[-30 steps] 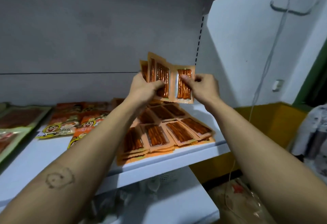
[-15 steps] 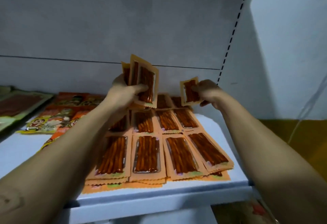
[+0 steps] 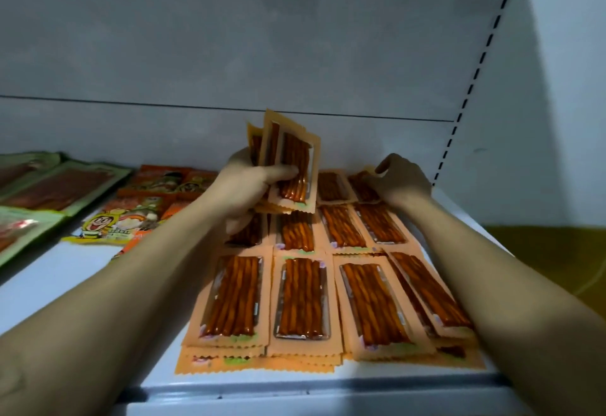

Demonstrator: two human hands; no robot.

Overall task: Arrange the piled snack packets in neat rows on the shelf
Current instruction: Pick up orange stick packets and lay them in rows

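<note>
Orange snack packets with clear windows showing reddish sticks lie in rows on the white shelf, stacked a few deep at the front. My left hand grips a fanned bunch of the same packets, held upright above the back rows. At the back right corner, my right hand rests on a packet lying in the back row, fingertips on its far edge.
Cartoon-printed orange and yellow packets lie left of the rows. Green-edged packets sit at the far left. The grey back panel and a slotted upright bound the shelf behind and on the right.
My right hand has lowered its single packet onto the back right row. The left hand still holds its bunch. The view has moved closer to the shelf.
</note>
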